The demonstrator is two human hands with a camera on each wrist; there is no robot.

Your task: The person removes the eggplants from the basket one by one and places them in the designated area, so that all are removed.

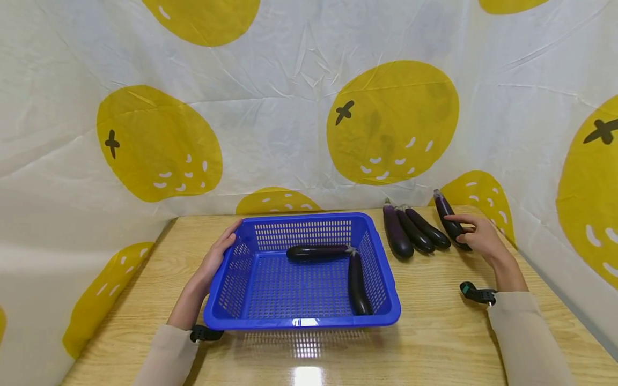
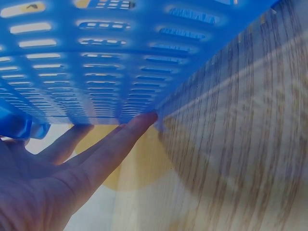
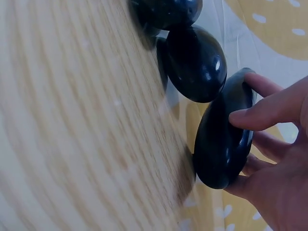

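Note:
A blue plastic basket (image 1: 309, 323) with slotted walls stands on the table. Inside it, one eggplant (image 1: 318, 252) lies along the back wall, and a second eggplant (image 1: 357, 284) lies by the right wall. My left hand (image 1: 219, 254) is at the basket's left side, its fairly straight fingers (image 2: 110, 149) touching the outer wall. Over at the right, my right hand (image 1: 480, 238) holds a dark eggplant (image 3: 224, 139), thumb on one side and fingers on the other. Whether this eggplant touches the table I cannot tell.
Several more eggplants (image 1: 397, 233) lie side by side between the basket and my right hand. The wooden table (image 1: 434, 332) meets a white sheet with yellow fruit prints (image 1: 393, 123) at the back and sides. Each wrist wears a black strap (image 1: 477, 294).

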